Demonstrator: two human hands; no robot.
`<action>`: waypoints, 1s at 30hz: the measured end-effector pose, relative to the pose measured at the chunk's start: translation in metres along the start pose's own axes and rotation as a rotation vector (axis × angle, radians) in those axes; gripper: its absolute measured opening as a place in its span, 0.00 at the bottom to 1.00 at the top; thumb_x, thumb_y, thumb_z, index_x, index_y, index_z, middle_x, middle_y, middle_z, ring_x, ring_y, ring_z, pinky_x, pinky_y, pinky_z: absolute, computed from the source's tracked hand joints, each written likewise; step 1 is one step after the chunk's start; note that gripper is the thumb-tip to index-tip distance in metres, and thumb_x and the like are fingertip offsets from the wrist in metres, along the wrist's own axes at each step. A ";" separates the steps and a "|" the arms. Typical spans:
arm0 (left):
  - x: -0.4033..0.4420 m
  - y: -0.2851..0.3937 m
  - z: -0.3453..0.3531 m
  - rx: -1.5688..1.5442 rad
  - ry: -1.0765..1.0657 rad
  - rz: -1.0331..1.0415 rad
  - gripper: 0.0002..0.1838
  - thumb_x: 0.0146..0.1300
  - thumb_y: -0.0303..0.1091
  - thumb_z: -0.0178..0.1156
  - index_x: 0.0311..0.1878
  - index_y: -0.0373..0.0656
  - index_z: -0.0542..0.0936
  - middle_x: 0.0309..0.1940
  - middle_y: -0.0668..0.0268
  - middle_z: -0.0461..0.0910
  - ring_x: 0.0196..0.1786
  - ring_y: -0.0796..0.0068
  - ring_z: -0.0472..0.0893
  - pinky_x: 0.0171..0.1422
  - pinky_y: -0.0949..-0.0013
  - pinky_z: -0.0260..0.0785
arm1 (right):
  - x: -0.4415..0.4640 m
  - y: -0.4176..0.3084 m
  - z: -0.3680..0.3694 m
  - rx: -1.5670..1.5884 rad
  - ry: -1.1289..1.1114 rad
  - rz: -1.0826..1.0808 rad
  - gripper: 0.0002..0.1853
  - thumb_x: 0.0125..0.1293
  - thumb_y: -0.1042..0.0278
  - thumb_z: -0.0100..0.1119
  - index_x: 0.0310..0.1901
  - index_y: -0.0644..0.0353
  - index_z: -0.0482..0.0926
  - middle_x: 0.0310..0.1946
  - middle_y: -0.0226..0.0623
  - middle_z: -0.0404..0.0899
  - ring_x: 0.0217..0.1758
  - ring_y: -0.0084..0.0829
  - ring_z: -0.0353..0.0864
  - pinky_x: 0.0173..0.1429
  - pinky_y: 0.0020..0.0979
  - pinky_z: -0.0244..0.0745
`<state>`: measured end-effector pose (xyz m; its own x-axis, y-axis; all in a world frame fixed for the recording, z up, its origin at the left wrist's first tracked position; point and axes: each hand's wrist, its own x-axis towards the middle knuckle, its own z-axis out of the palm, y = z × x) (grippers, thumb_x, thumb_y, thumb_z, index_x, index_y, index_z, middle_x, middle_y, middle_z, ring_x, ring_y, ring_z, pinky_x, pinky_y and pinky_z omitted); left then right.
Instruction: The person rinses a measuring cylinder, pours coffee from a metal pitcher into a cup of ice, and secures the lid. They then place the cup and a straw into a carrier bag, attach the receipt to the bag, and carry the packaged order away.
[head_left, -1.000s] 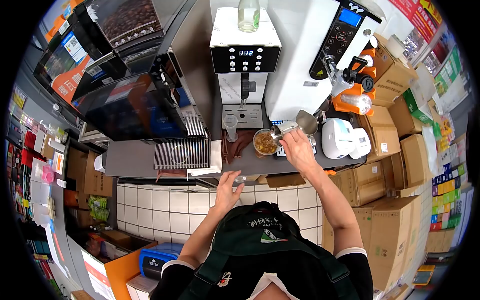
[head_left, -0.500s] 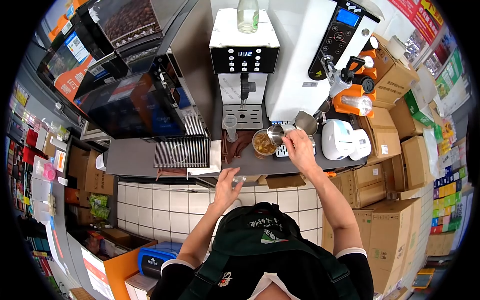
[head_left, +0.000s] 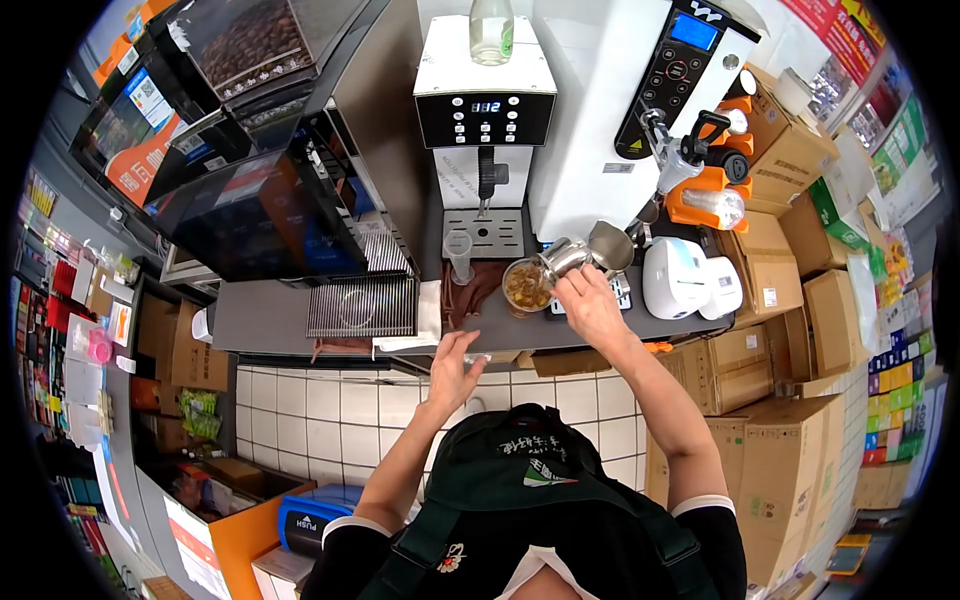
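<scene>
- The right hand's (head_left: 592, 303) fingers grip a small metal pitcher (head_left: 566, 258), thumb and fingertips closed at its near side.
- The pitcher tilts leftward, its mouth at the right rim of a clear cup (head_left: 526, 289); whether they touch, I cannot tell.
- The left hand (head_left: 453, 368) hangs by the counter's front edge, fingers loosely curved, thumb apart; a small clear glint shows beside them, and I cannot tell whether they hold it.
- The round cup stands near that edge, holding amber-brown contents with a lumpy, glassy surface; a narrow strip of smooth dark counter (head_left: 262, 309) lies before it.
- Right of the held pitcher there is little room: a second steel pitcher (head_left: 609, 246), wide-mouthed and shiny, stands close by, with a rounded white plastic device (head_left: 674, 277) beyond.
- Left of the cup lies a crumpled brown cloth (head_left: 476, 290), then a folded white towel (head_left: 428, 315) and a ribbed black mat (head_left: 362, 306).
- Behind the cloth, a tapered clear beaker (head_left: 459, 258) stands before a slotted metal drip tray (head_left: 484, 235).
- Farther back rises a boxy white machine (head_left: 485, 62) with a glossy black panel.
- Behind the person's work, pale square tiles (head_left: 362, 403) cover the floor below the edge.
</scene>
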<state>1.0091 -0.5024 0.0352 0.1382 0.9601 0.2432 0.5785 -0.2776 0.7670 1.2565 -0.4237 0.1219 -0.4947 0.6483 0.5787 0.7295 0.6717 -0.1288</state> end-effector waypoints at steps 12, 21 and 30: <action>0.053 0.020 -0.004 0.034 -0.039 0.062 0.31 0.47 0.30 0.69 0.57 0.39 0.70 0.52 0.54 0.70 0.55 0.50 0.70 0.59 0.59 0.65 | -0.012 0.016 -0.016 1.164 0.359 1.003 0.11 0.70 0.65 0.52 0.28 0.55 0.70 0.20 0.21 0.64 0.24 0.15 0.60 0.31 0.20 0.58; 0.153 0.080 0.033 0.512 -0.645 0.098 0.55 0.32 0.35 0.76 0.68 0.58 0.58 0.64 0.57 0.55 0.64 0.46 0.58 0.64 0.50 0.62 | -0.046 0.007 -0.057 1.122 0.450 1.015 0.11 0.69 0.66 0.53 0.28 0.57 0.70 0.20 0.21 0.65 0.25 0.13 0.61 0.31 0.18 0.56; 0.162 0.080 0.033 0.548 -0.788 0.049 0.45 0.33 0.29 0.71 0.61 0.58 0.65 0.57 0.62 0.61 0.58 0.49 0.64 0.57 0.54 0.71 | -0.088 0.020 -0.091 1.019 0.448 1.096 0.13 0.69 0.65 0.53 0.26 0.57 0.70 0.20 0.19 0.65 0.25 0.12 0.60 0.30 0.18 0.54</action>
<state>1.1048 -0.3679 0.1165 0.5574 0.7509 -0.3542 0.8254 -0.4551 0.3341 1.3576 -0.5006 0.1416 0.3554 0.9347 -0.0001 -0.0816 0.0309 -0.9962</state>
